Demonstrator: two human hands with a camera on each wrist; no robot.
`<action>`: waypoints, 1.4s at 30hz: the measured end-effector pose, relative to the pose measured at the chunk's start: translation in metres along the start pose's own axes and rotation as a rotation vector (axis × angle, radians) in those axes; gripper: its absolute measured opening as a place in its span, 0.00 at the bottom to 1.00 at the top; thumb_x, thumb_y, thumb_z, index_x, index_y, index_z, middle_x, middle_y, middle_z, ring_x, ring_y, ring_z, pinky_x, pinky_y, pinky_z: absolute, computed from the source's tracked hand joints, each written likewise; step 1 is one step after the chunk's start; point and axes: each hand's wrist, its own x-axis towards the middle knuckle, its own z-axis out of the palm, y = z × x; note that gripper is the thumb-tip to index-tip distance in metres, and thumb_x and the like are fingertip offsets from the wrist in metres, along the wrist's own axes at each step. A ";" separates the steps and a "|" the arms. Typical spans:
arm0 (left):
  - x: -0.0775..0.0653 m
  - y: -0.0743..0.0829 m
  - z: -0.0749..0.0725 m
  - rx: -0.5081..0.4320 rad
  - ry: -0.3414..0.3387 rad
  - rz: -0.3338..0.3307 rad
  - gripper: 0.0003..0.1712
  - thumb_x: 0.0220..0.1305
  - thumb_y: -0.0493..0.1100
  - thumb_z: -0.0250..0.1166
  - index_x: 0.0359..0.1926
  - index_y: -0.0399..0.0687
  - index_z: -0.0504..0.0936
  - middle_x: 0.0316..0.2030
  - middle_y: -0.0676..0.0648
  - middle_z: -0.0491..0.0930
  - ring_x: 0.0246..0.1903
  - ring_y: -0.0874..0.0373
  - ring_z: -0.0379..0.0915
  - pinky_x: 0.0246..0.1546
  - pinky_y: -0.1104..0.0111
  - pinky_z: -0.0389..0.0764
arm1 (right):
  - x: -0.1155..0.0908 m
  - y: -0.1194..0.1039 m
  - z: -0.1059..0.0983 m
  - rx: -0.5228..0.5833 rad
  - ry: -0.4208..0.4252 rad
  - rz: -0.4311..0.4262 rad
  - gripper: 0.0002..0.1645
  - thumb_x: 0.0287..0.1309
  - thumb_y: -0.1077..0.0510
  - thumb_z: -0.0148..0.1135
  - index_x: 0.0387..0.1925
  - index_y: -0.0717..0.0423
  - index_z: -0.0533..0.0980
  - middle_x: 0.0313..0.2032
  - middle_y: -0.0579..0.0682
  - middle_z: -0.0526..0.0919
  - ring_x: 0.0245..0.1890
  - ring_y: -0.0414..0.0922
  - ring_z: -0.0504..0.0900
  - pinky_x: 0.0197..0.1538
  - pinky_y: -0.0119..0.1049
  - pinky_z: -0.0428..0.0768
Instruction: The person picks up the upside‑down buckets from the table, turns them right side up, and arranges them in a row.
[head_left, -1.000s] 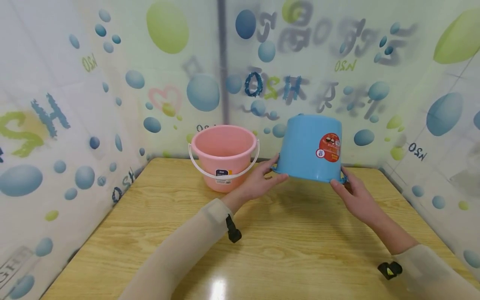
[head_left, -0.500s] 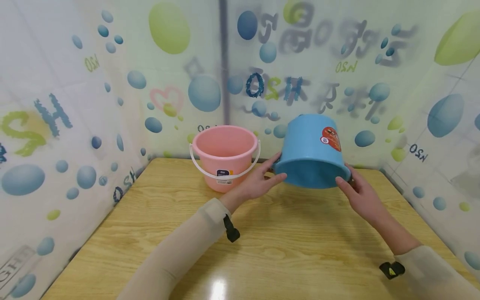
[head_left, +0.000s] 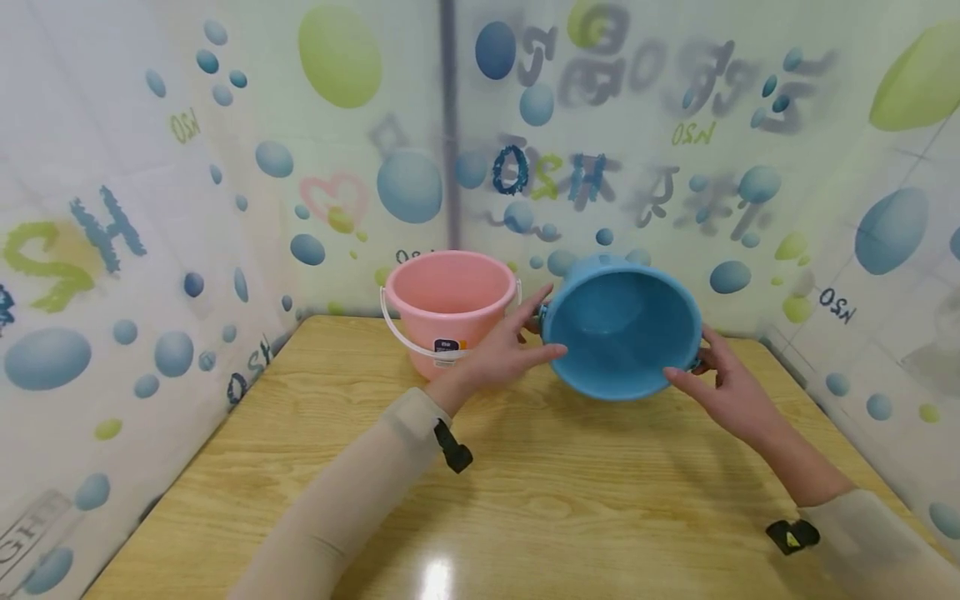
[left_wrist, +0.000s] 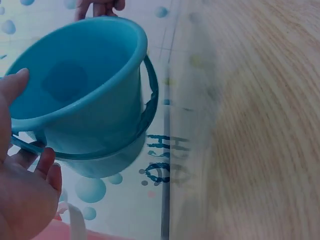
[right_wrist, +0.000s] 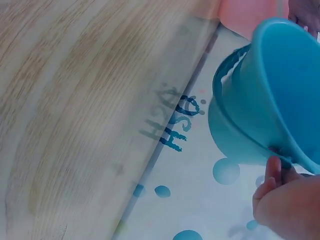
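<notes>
Between both hands a blue bucket (head_left: 626, 333) is tilted so that its mouth faces me, and its bare inside shows. My left hand (head_left: 501, 350) grips the left side of the rim, thumb over the edge and fingers under the handle joint, as the left wrist view shows. On the opposite side my right hand (head_left: 731, 387) holds the rim near the other handle joint, fingers curled beneath it. The bucket's blue handle (left_wrist: 150, 95) hangs against its outer wall. To the left stands a pink bucket (head_left: 450, 287), upright, partly hidden by my left hand.
The wooden table (head_left: 540, 500) carries the pink bucket near its back edge. The pink bucket's white handle (head_left: 401, 329) hangs down at its front. Patterned curtains (head_left: 337, 167) with blue and green spots enclose the table at the back and sides.
The blue bucket has turned from nearly upside down to lying tilted, its mouth swinging up toward me. Its red label has gone out of sight. Both hands keep hold; the pink bucket stays put.
</notes>
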 end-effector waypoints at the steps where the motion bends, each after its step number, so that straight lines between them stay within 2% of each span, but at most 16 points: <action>1: 0.000 0.000 -0.001 0.006 0.002 0.005 0.55 0.75 0.53 0.73 0.90 0.70 0.49 0.74 0.43 0.73 0.63 0.47 0.74 0.61 0.47 0.78 | 0.000 0.000 0.000 0.008 0.001 -0.001 0.53 0.80 0.49 0.66 0.91 0.36 0.45 0.70 0.66 0.80 0.53 0.40 0.75 0.43 0.43 0.74; 3: 0.001 0.001 -0.004 0.009 0.002 0.015 0.58 0.73 0.52 0.75 0.90 0.70 0.47 0.71 0.40 0.73 0.62 0.45 0.74 0.60 0.45 0.79 | 0.001 -0.001 0.000 0.030 -0.001 0.002 0.56 0.79 0.50 0.66 0.91 0.35 0.41 0.74 0.66 0.77 0.61 0.46 0.75 0.49 0.49 0.71; 5: 0.001 0.001 -0.006 0.018 0.000 0.023 0.60 0.72 0.51 0.77 0.90 0.71 0.46 0.70 0.39 0.73 0.60 0.45 0.73 0.57 0.48 0.81 | 0.001 -0.002 -0.001 0.049 0.000 0.010 0.59 0.78 0.51 0.67 0.91 0.34 0.38 0.76 0.67 0.73 0.68 0.55 0.72 0.52 0.46 0.72; 7: 0.001 -0.001 -0.008 0.031 -0.005 0.036 0.62 0.71 0.51 0.78 0.90 0.73 0.46 0.67 0.39 0.74 0.58 0.46 0.73 0.54 0.54 0.81 | 0.002 -0.003 -0.002 0.072 0.000 0.007 0.61 0.78 0.53 0.67 0.91 0.37 0.36 0.78 0.69 0.70 0.70 0.62 0.71 0.53 0.37 0.77; 9: 0.001 -0.001 -0.010 0.034 -0.018 0.051 0.63 0.70 0.51 0.79 0.90 0.75 0.45 0.66 0.42 0.76 0.58 0.49 0.74 0.53 0.56 0.79 | 0.002 -0.004 -0.004 0.098 0.001 0.002 0.62 0.78 0.55 0.68 0.91 0.38 0.34 0.78 0.70 0.68 0.69 0.64 0.72 0.50 0.27 0.79; 13: 0.000 -0.001 -0.010 0.040 -0.052 0.068 0.67 0.67 0.50 0.81 0.90 0.76 0.43 0.67 0.48 0.78 0.63 0.54 0.74 0.60 0.48 0.78 | 0.004 -0.005 -0.006 0.194 -0.020 -0.026 0.62 0.78 0.60 0.65 0.91 0.37 0.33 0.81 0.71 0.63 0.71 0.70 0.72 0.49 0.20 0.83; 19: -0.001 0.000 -0.007 0.023 -0.069 0.058 0.71 0.65 0.47 0.83 0.91 0.69 0.39 0.72 0.49 0.75 0.67 0.53 0.72 0.65 0.44 0.77 | 0.006 -0.004 -0.007 0.328 -0.063 -0.056 0.61 0.79 0.65 0.62 0.91 0.34 0.33 0.86 0.69 0.48 0.76 0.83 0.61 0.52 0.22 0.86; 23: 0.000 0.001 -0.006 0.020 -0.046 0.042 0.70 0.66 0.48 0.82 0.91 0.64 0.40 0.71 0.45 0.76 0.66 0.51 0.73 0.68 0.39 0.76 | 0.007 -0.004 -0.008 0.301 -0.055 -0.062 0.61 0.79 0.64 0.63 0.91 0.34 0.34 0.85 0.68 0.51 0.74 0.77 0.68 0.52 0.23 0.87; 26: 0.001 0.002 -0.006 0.017 -0.032 0.033 0.68 0.68 0.49 0.81 0.91 0.63 0.41 0.71 0.41 0.76 0.66 0.49 0.73 0.69 0.38 0.76 | 0.007 -0.005 -0.010 0.288 -0.051 -0.062 0.60 0.79 0.63 0.62 0.91 0.32 0.35 0.84 0.68 0.53 0.72 0.57 0.76 0.52 0.23 0.86; 29: 0.002 0.003 -0.005 0.017 -0.022 0.024 0.67 0.69 0.50 0.80 0.91 0.62 0.41 0.73 0.38 0.75 0.68 0.48 0.73 0.70 0.39 0.76 | 0.007 -0.004 -0.012 0.289 -0.051 -0.062 0.58 0.80 0.63 0.61 0.91 0.32 0.36 0.84 0.69 0.53 0.68 0.38 0.74 0.53 0.22 0.85; 31: 0.003 0.004 -0.005 0.005 -0.018 0.021 0.66 0.69 0.50 0.79 0.91 0.61 0.41 0.74 0.37 0.75 0.70 0.46 0.73 0.71 0.41 0.76 | 0.008 -0.003 -0.013 0.291 -0.050 -0.064 0.57 0.81 0.62 0.60 0.91 0.33 0.37 0.84 0.70 0.54 0.66 0.32 0.73 0.53 0.22 0.85; 34: 0.004 0.003 -0.004 -0.077 -0.033 0.029 0.64 0.71 0.48 0.77 0.91 0.61 0.41 0.77 0.35 0.72 0.74 0.39 0.73 0.75 0.42 0.76 | 0.008 -0.001 -0.014 0.274 -0.040 -0.067 0.55 0.82 0.62 0.60 0.91 0.35 0.38 0.82 0.71 0.56 0.63 0.28 0.73 0.52 0.21 0.85; 37: 0.006 0.003 -0.002 -0.166 -0.049 0.037 0.62 0.72 0.45 0.75 0.91 0.63 0.41 0.79 0.33 0.68 0.76 0.32 0.71 0.74 0.44 0.79 | 0.008 0.000 -0.014 0.250 -0.029 -0.064 0.53 0.82 0.61 0.59 0.91 0.35 0.40 0.81 0.73 0.59 0.61 0.29 0.74 0.52 0.22 0.85; 38: 0.006 0.003 -0.002 -0.190 -0.053 0.038 0.62 0.73 0.45 0.74 0.91 0.64 0.41 0.80 0.33 0.67 0.77 0.31 0.71 0.73 0.44 0.80 | 0.008 0.000 -0.014 0.245 -0.029 -0.061 0.53 0.83 0.61 0.58 0.91 0.35 0.40 0.81 0.73 0.59 0.63 0.32 0.76 0.52 0.22 0.85; 40: 0.006 0.003 -0.002 -0.196 -0.049 0.029 0.61 0.73 0.45 0.74 0.91 0.66 0.41 0.81 0.34 0.65 0.77 0.32 0.71 0.71 0.46 0.81 | 0.008 0.001 -0.014 0.241 -0.032 -0.051 0.52 0.83 0.60 0.57 0.91 0.35 0.40 0.82 0.74 0.58 0.68 0.46 0.78 0.52 0.22 0.85; 42: 0.006 0.004 -0.002 -0.182 -0.040 0.017 0.61 0.74 0.45 0.73 0.91 0.68 0.41 0.82 0.35 0.65 0.77 0.34 0.71 0.72 0.47 0.81 | 0.009 0.001 -0.014 0.250 -0.041 -0.040 0.51 0.84 0.59 0.56 0.91 0.35 0.39 0.83 0.73 0.56 0.72 0.64 0.75 0.52 0.21 0.84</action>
